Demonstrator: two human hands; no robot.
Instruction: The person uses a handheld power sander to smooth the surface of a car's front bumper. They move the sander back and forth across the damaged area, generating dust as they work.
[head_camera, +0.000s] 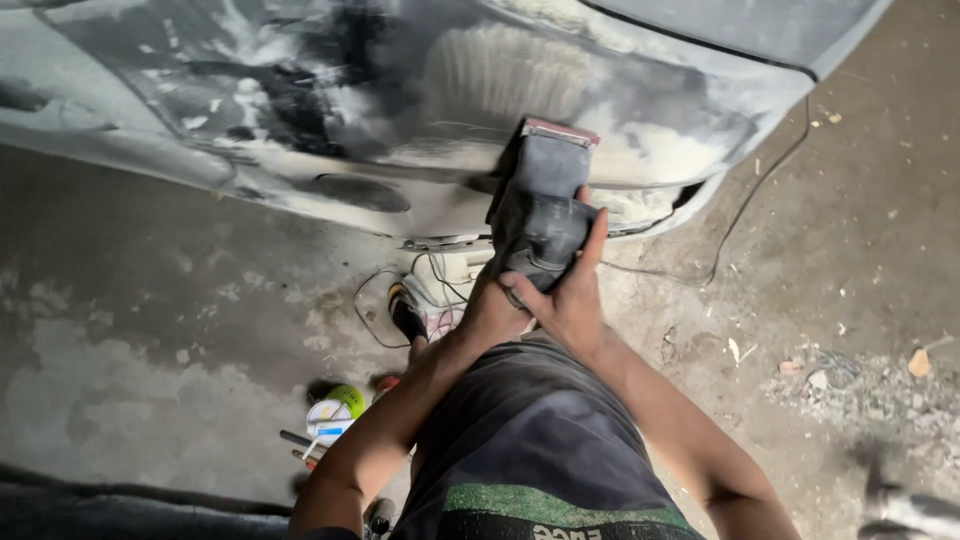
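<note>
- A rough, stained concrete floor (150, 330) fills the lower view, dusty and patched with paler marks; grit and small rubble (850, 385) lie at about 4 o'clock from the hands.
- Across the top, from 9 to 2 o'clock, runs a grey car body panel (300, 110), smeared with pale filler and dark sanded patches.
- A power sander (540, 200) is pressed flat against the panel's lower edge, just right of centre, its pad edge showing red at the top.
- The left hand (490, 310) is wrapped on the sander's near end from the left, fingers mostly hidden behind the tool.
- The right hand (570, 290) is clamped on the sander's body from the right, thumb up along its side and fingers curled across the rear.
- Both forearms rise from 6 o'clock over the person's dark shorts (530, 440), which carry a green band.
- A thin black cable (750, 195) runs from beneath the panel towards 2 o'clock across the floor, near the sander but apart from the hands.
- More loose wires (375, 300) loop on the floor under the panel at 9 o'clock from the left hand, beside a dark tool (405, 312) too hidden to name.
- At 7 o'clock stands a small round tin (328, 415) with a green lid (348, 398) beside it and a metal rod-like tool (298, 442) touching.
</note>
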